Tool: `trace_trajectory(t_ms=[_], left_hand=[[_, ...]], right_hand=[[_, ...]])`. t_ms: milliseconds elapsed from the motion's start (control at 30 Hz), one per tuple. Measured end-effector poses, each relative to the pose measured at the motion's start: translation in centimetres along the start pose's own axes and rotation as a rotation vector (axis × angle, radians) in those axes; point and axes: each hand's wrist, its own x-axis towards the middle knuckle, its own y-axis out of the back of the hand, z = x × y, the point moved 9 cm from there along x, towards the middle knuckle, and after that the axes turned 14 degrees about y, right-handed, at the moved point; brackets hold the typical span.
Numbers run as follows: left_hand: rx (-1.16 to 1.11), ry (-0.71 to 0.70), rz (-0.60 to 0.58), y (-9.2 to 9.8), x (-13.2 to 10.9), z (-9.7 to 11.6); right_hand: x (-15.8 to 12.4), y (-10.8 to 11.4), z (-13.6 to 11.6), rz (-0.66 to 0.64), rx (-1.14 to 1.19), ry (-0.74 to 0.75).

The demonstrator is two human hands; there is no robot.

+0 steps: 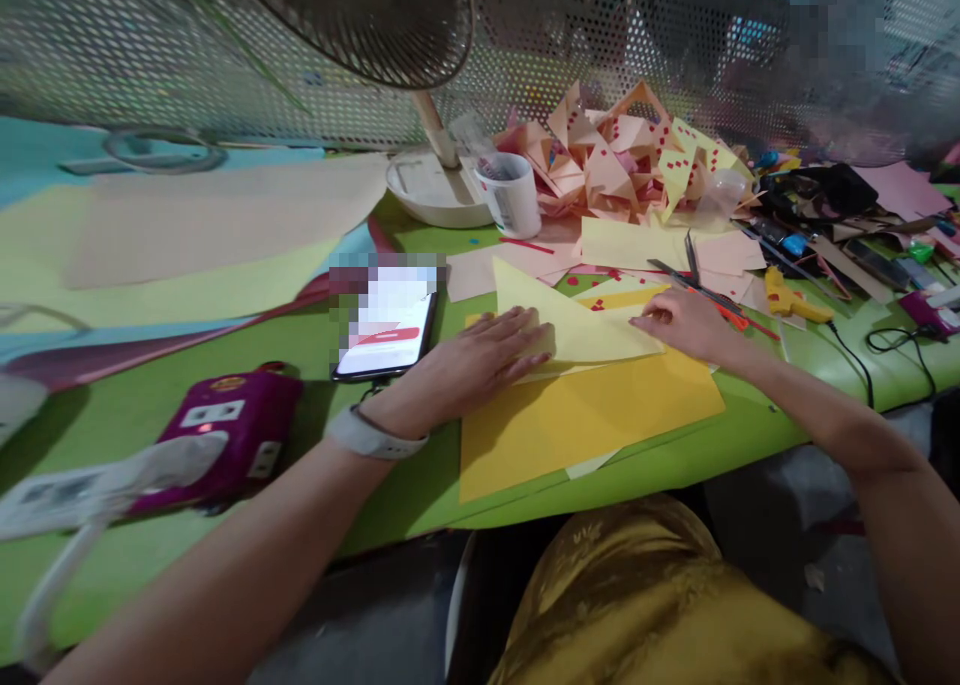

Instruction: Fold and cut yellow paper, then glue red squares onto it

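A folded sheet of pale yellow paper (577,327) lies on a larger golden-yellow sheet (585,425), one corner pointing up and away from me. Flat on its left part rests my left hand (499,350), fingers stretched out and pressing it down. At the right end of the fold, my right hand (686,322) has its fingers curled, with thumb and fingertips pinching the paper's edge. Scissors with dark blades (690,275) and orange handles lie just beyond my right hand. Small red dots sit on paper partly hidden behind the folded sheet.
A lit phone (386,325) lies left of the paper, near a purple power socket block (225,425). Behind stand a fan (435,190), a white cup (514,197) and a heap of folded peach paper shapes (600,160). A yellow glue gun (795,297) lies right.
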Motion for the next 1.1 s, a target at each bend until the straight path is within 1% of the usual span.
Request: trace_trajectory(t_ms=[67, 133, 200, 267, 333, 367, 433, 500, 567, 633, 700, 733, 800, 867, 933, 967, 1000, 1100], left_hand=[[0.011, -0.004, -0.005, -0.1, 0.0, 0.2], [0.022, -0.004, -0.013, -0.3, 0.1, 0.3], [0.016, 0.003, -0.019, -0.3, 0.1, 0.3], [-0.016, 0.009, -0.03, -0.1, 0.0, 0.3], [-0.069, 0.009, -0.003, 0.7, -0.2, 0.6], [-0.094, 0.006, 0.042, 1.5, -0.4, 0.9], [-0.112, 0.022, 0.206, 3.5, -0.8, 1.3], [-0.083, 0.09, 0.402, 5.6, -1.4, 1.2], [-0.031, 0.155, 0.542, 7.1, -2.2, 1.1], [0.018, 0.144, 0.614, 7.9, -2.9, 1.3], [0.043, 0.079, 0.654, 8.5, -3.4, 1.6], [0.042, 0.046, 0.676, 8.9, -3.7, 1.7], [0.011, 0.011, 0.736, 9.7, -4.3, 1.5], [-0.045, 0.021, 0.807, 10.7, -4.7, 0.9], [-0.12, 0.065, 0.886, 11.6, -5.0, 0.2], [-0.158, 0.097, 0.92, 11.9, -5.1, -0.3], [-0.195, 0.125, 0.961, 12.2, -5.3, -0.7], [-0.271, 0.192, 1.025, 12.5, -5.3, -1.9]], right_hand=[[0.5, -1.4, -0.7, -0.082, 0.116, -0.074], [0.9, -2.3, -1.1, -0.136, 0.197, -0.134], [1.1, -2.9, -1.5, -0.188, 0.297, -0.161], [1.4, -3.0, -2.3, -0.212, 0.394, -0.14], [1.7, -2.4, -3.2, -0.173, 0.448, -0.071], [1.9, -1.9, -3.8, -0.129, 0.458, -0.023], [1.8, -0.4, -5.1, -0.018, 0.445, 0.08], [1.3, 1.2, -6.8, 0.082, 0.378, 0.201], [0.5, 2.4, -8.8, 0.137, 0.266, 0.338], [-0.4, 3.0, -10.5, 0.155, 0.169, 0.442], [-1.1, 3.5, -11.0, 0.164, 0.161, 0.469], [-1.2, 3.8, -10.8, 0.171, 0.199, 0.452], [-1.3, 4.1, -9.4, 0.187, 0.346, 0.373], [-1.3, 3.9, -7.4, 0.182, 0.524, 0.269], [-1.3, 2.9, -5.5, 0.14, 0.644, 0.176], [-1.4, 2.4, -4.7, 0.115, 0.649, 0.136], [-1.4, 1.8, -4.0, 0.089, 0.605, 0.103], [-1.4, 0.6, -2.2, 0.018, 0.276, 0.05]])
